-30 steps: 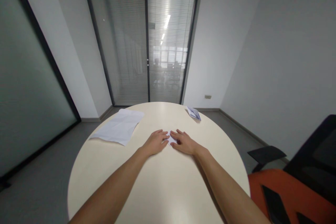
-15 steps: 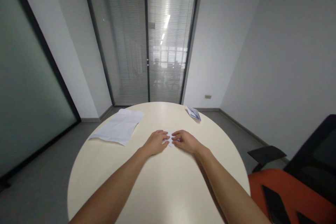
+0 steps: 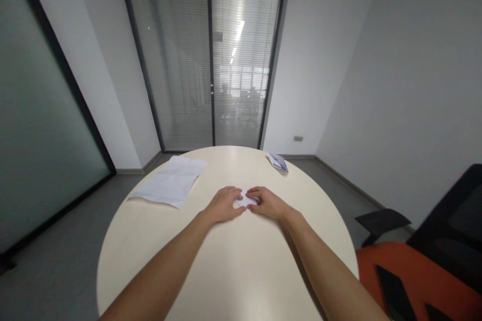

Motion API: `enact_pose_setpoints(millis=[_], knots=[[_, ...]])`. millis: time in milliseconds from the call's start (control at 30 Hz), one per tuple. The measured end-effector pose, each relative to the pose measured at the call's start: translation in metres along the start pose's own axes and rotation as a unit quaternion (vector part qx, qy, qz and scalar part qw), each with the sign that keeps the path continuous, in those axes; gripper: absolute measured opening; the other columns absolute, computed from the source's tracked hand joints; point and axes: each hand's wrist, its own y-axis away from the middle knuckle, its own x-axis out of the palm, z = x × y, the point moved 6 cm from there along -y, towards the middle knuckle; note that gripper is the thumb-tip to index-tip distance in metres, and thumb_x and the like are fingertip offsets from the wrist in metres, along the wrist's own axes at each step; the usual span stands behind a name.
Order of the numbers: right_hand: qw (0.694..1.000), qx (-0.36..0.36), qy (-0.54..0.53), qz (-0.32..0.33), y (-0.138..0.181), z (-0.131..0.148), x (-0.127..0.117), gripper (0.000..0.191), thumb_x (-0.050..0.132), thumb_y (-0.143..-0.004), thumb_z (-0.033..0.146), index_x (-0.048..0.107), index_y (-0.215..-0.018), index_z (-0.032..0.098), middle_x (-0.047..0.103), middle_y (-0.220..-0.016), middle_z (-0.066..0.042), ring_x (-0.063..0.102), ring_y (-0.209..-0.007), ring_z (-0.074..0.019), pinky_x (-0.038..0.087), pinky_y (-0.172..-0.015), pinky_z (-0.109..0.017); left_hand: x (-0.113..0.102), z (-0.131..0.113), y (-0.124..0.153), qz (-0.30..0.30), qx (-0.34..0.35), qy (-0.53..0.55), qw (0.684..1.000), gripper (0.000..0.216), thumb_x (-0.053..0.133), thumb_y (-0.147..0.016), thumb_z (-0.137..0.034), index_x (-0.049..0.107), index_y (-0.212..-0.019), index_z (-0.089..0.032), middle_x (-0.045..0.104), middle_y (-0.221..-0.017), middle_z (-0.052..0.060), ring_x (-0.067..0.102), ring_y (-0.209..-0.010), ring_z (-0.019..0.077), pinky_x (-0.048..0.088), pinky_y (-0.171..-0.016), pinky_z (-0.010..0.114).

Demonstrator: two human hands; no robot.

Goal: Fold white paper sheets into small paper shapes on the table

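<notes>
A small piece of folded white paper (image 3: 246,201) lies on the round cream table (image 3: 229,261), between my two hands. My left hand (image 3: 225,204) grips its left side, fingertips at the far edge and thumb at the near edge. On the right side, my right hand (image 3: 266,202) holds it in the same way, fingers curled and thumb close to the left thumb. The fingers partly cover the paper, so its full outline is hidden.
A large creased white sheet (image 3: 171,180) lies at the table's left. Near the far right edge is a folded paper (image 3: 277,162) with darker markings. An orange chair (image 3: 425,276) with black armrests stands at the right. Behind is a glass partition (image 3: 211,60) with blinds.
Both thumbs have shifted down to the paper's near edge and closer together. More of the paper's surface shows between my hands. The arms have barely moved.
</notes>
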Motion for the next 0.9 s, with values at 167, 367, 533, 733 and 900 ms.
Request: enact_pose_setpoints(millis=[167, 367, 533, 733, 900], knots=[[1.000, 0.010, 0.024, 0.005, 0.001, -0.005, 0.003, 0.040, 0.073, -0.078, 0.037, 0.074, -0.114, 0.018, 0.068, -0.126, -0.012, 0.061, -0.115, -0.0283, 0.045, -0.105, -0.041, 0.003, 0.002, 0.000, 0.002, -0.013, 0.011, 1.000, 0.034, 0.072, -0.081, -0.042, 0.067, -0.105, -0.019, 0.070, -0.120, 0.010, 0.061, -0.117, 0.0272, 0.045, -0.105, 0.041], [0.999, -0.006, 0.031, -0.003, 0.002, -0.002, 0.002, 0.039, 0.072, -0.079, 0.039, 0.074, -0.112, 0.019, 0.068, -0.123, -0.013, 0.062, -0.112, -0.0281, 0.046, -0.103, -0.043, 0.008, 0.011, -0.002, 0.004, -0.030, 0.034, 0.999, 0.020, 0.069, -0.083, -0.029, 0.070, -0.101, -0.019, 0.070, -0.120, 0.008, 0.063, -0.115, 0.0244, 0.046, -0.105, 0.039], [1.000, 0.008, -0.008, 0.009, 0.002, -0.004, 0.001, 0.035, 0.071, -0.082, 0.040, 0.076, -0.109, 0.019, 0.067, -0.127, -0.013, 0.062, -0.117, -0.0291, 0.046, -0.104, -0.043, 0.010, 0.019, -0.003, -0.002, -0.043, 0.052, 0.998, 0.014, 0.066, -0.085, -0.022, 0.073, -0.098, -0.021, 0.071, -0.121, 0.007, 0.063, -0.115, 0.0230, 0.045, -0.106, 0.038], [0.999, 0.000, -0.027, 0.017, 0.003, -0.014, 0.004, 0.026, 0.056, -0.089, 0.024, 0.077, -0.104, 0.022, 0.068, -0.129, -0.010, 0.060, -0.121, -0.0265, 0.046, -0.106, -0.042, 0.011, 0.023, -0.005, -0.017, -0.042, 0.048, 0.998, 0.023, 0.056, -0.088, -0.011, 0.073, -0.097, -0.022, 0.074, -0.111, 0.003, 0.066, -0.107, 0.0192, 0.047, -0.102, 0.036], [1.000, -0.005, -0.027, 0.006, 0.004, -0.018, 0.007, 0.030, 0.052, -0.089, 0.017, 0.076, -0.107, 0.022, 0.068, -0.128, -0.009, 0.062, -0.119, -0.0251, 0.047, -0.105, -0.041, 0.007, 0.020, -0.004, -0.018, -0.039, 0.023, 0.999, 0.019, 0.060, -0.086, -0.015, 0.072, -0.098, -0.022, 0.074, -0.106, 0.003, 0.066, -0.104, 0.0206, 0.048, -0.099, 0.035]])
